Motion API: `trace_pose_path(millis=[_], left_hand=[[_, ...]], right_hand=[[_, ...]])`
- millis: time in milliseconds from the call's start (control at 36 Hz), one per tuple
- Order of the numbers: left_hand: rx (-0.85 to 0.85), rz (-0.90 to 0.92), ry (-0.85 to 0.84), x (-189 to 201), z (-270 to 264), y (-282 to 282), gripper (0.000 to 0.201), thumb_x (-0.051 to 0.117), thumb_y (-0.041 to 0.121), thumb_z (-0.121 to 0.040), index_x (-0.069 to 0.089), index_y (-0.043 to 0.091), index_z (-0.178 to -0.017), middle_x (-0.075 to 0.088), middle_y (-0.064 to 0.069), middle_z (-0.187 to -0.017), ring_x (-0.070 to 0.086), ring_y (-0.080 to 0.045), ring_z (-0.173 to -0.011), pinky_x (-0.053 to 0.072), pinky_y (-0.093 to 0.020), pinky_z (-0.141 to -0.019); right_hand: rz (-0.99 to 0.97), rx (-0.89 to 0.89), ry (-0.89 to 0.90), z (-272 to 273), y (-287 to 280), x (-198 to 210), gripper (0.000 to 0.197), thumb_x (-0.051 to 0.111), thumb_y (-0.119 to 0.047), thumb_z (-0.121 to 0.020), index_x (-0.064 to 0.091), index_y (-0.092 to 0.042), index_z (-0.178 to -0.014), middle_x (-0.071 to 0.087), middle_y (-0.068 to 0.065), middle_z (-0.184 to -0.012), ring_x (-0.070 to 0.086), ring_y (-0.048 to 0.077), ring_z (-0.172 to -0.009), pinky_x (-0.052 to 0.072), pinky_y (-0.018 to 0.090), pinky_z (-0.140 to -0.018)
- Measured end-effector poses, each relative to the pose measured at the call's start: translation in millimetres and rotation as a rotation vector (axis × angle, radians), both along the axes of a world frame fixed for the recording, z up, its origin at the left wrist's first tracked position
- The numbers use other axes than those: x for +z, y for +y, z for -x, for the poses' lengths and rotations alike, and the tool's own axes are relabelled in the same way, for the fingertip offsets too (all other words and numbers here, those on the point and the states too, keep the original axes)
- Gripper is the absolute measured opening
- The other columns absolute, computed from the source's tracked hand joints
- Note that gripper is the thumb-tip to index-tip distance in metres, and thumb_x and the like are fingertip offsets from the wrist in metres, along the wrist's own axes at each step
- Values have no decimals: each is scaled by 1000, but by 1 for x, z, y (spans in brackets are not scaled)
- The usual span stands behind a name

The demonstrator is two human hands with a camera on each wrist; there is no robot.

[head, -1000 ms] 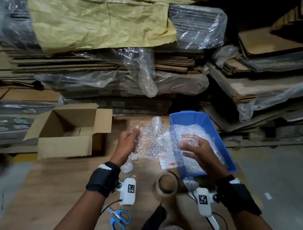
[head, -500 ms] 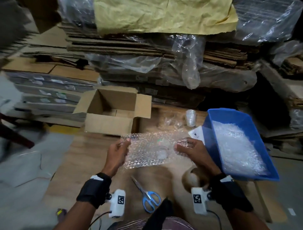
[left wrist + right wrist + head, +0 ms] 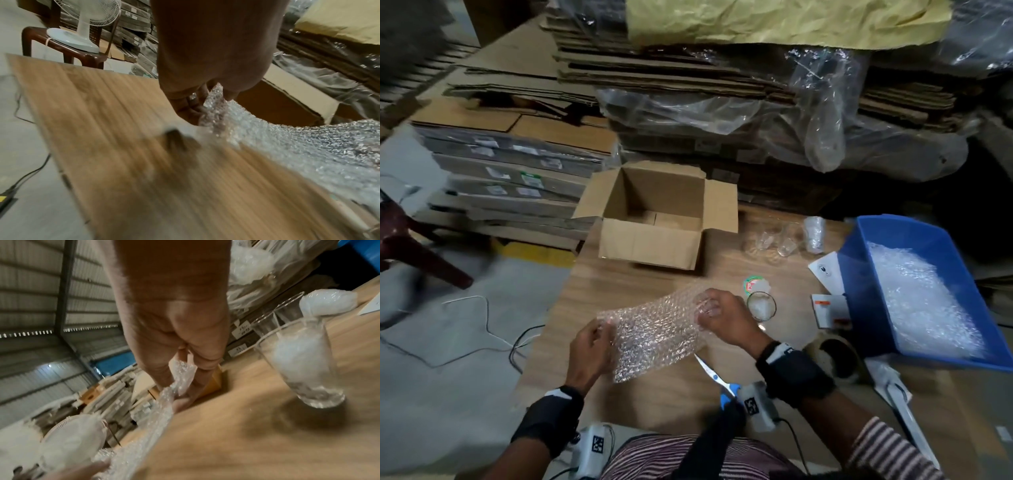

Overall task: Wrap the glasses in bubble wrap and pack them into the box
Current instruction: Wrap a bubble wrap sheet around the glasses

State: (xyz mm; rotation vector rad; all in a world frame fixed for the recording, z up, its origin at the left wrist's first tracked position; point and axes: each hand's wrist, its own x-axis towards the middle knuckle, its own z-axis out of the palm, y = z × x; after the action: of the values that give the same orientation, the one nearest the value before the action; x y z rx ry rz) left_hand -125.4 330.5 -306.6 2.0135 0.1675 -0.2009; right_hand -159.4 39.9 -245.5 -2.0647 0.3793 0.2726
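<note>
A clear sheet of bubble wrap is stretched between both hands just above the wooden table. My left hand pinches its left edge. My right hand grips its right edge. An upright glass stuffed with white wrap stands just right of my right hand, large in the right wrist view. Empty glasses and a wrapped one stand farther back. The open cardboard box sits beyond the sheet; I see nothing in it.
A blue bin of bubble wrap sits at the right. Scissors lie under my right wrist, a tape roll beside it, a small tape roll and labels nearby. Stacked flat cardboard lines the back; cables run on the floor.
Both hands carried the bubble wrap sheet from the blue bin leftward and down to the table front. The view swung left, so box and bin appear shifted right.
</note>
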Motion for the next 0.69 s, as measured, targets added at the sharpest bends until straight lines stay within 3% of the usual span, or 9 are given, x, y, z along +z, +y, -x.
trace_pose_path(millis=[83,222,306,444,500,556,611,639,694], left_hand=[[-22,-64,-17,-8,2,13,22,62,21,-103,66,16,-81,70,-3,-74,64,-22,-71,48,-33,-66],[-96,-175,-10,-21,1,30,22,69,32,-93,62,18,-79,68,2,-72,65,-26,-73,48,-37,-68],[-157,-249,-22,-20,-1,32,11,75,15,-90,67,21,-95,73,-1,-89,68,-26,-85,47,-34,-73],[-211,-527,-87,-19,-7,26,65,82,31,-81,55,13,-137,55,-18,-128,53,-37,-116,41,-51,-100],[-290,-558,-149,-12,-5,15,68,81,29,-79,53,16,-139,52,-16,-135,48,-37,-123,37,-53,-105],[-440,-513,-245,-8,-1,-1,67,80,25,-81,53,16,-142,52,-15,-141,44,-34,-131,35,-53,-110],[-616,-466,-321,-7,5,-15,68,76,22,-86,48,18,-148,47,-14,-149,37,-32,-136,36,-54,-113],[-702,-463,-355,-7,8,-22,68,73,22,-88,46,21,-150,44,-13,-153,35,-33,-138,37,-54,-113],[-862,-484,-429,-14,10,-32,64,64,24,-91,43,22,-152,38,-12,-159,35,-36,-142,37,-54,-114]], right_hand=[[83,46,7,-2,13,-12,29,72,-16,-82,70,-20,-110,70,-1,-91,66,19,-90,47,21,-77],[161,55,21,-4,24,-31,36,68,-10,-88,64,-14,-124,64,4,-102,57,19,-97,35,15,-77],[186,46,35,-4,27,-40,42,68,-10,-88,60,-16,-129,63,8,-108,59,22,-101,35,13,-77],[140,-8,33,2,25,-48,53,70,-4,-87,54,-12,-137,65,3,-89,63,20,-80,36,-1,-60],[115,-17,15,8,25,-48,64,70,-3,-86,47,-11,-146,68,4,-97,65,17,-84,42,1,-66],[131,-19,10,17,23,-51,73,72,-7,-86,40,-12,-152,65,7,-112,63,19,-96,50,16,-81],[169,-20,-4,31,21,-52,75,71,-15,-87,38,-16,-154,55,9,-129,56,23,-115,48,31,-99],[194,-14,-26,39,20,-54,74,70,-16,-86,38,-17,-153,51,9,-133,54,24,-119,45,34,-104],[230,19,-54,57,15,-57,70,71,-19,-85,43,-15,-148,50,8,-133,53,23,-118,40,25,-101]])
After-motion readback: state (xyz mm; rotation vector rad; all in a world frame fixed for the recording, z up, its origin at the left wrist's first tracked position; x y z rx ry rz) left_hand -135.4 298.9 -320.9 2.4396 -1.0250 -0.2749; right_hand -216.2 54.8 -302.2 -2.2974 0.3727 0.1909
